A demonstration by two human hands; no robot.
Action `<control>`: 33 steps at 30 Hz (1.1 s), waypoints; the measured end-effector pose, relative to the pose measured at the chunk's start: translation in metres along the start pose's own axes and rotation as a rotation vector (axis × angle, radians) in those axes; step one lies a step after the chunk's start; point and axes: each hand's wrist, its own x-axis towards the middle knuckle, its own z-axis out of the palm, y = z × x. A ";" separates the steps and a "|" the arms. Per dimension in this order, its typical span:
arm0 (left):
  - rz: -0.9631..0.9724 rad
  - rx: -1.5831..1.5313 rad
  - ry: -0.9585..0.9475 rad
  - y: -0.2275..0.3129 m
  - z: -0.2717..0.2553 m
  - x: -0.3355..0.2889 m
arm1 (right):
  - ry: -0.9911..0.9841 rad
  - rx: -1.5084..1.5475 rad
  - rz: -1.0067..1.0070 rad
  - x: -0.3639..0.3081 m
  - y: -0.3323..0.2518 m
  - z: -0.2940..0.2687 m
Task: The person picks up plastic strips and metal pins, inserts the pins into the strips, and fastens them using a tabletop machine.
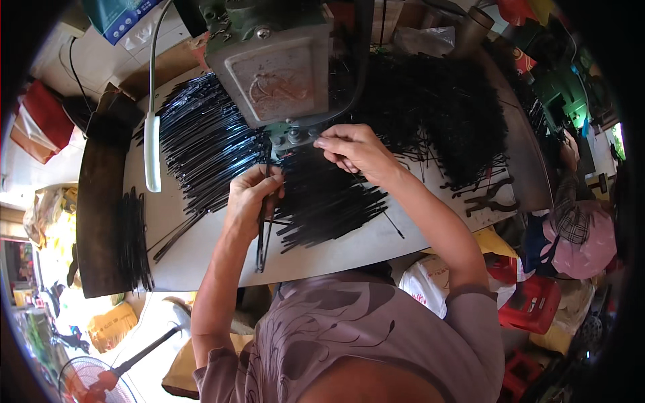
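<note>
My left hand (pixel 254 195) is closed round a few thin black rods (pixel 260 250), which hang down below the fingers toward the table's near edge. My right hand (pixel 356 153) is pinched, thumb against forefinger, beside the metal knobs (pixel 293 136) under a green and grey machine (pixel 279 77). What the right fingers hold, if anything, is too small to make out. Between and below both hands lies a heap of black rods (pixel 329 201). A further bundle of shiny black rods (pixel 208 144) spreads out left of the machine.
A large tangled black pile (pixel 457 114) covers the table's back right. Pliers (pixel 492 198) lie near the right edge. A white lamp (pixel 152 153) hangs at left, above the pale tabletop (pixel 181 272). Another person (pixel 578 232) works at far right. A fan (pixel 97 383) stands lower left.
</note>
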 end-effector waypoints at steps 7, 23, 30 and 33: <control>0.032 -0.054 0.045 -0.002 0.015 0.011 | -0.018 -0.033 -0.030 0.015 0.012 0.008; 0.053 -0.150 0.022 -0.006 0.016 0.017 | -0.011 0.000 -0.032 0.017 0.008 0.014; 0.053 -0.176 0.031 -0.005 0.017 0.018 | -0.011 0.003 -0.035 0.020 0.009 0.014; 0.049 -0.180 0.035 -0.004 0.018 0.018 | 0.004 0.014 -0.035 0.019 0.009 0.012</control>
